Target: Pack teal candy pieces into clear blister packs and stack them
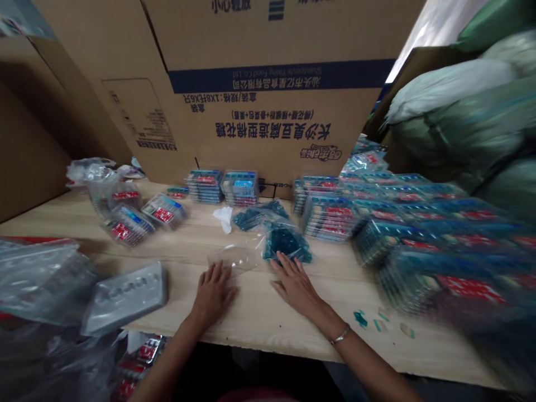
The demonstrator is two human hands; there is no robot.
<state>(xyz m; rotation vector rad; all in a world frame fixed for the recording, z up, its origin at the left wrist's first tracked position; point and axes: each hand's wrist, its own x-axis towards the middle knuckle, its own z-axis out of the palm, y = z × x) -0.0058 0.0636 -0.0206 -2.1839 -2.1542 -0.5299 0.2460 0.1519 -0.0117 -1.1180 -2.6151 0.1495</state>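
Palms down and released on the pale wooden table [251, 321], left hand [213, 294] just beside a clear plastic sleeve [232, 259], right hand [295, 285] at a teal plastic tray [287, 244] at twelve o'clock, blue-and-red packs [329, 219] stacked within reach at two.

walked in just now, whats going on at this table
A person's left hand and right hand lie flat on a light wooden table. The left hand is just below a clear plastic bag, and the right hand's fingertips are next to a clear bag of teal plastic pieces. Stacks of packs with red labels fill the table's right side, more packs lie at the left, and a large cardboard carton stands behind.
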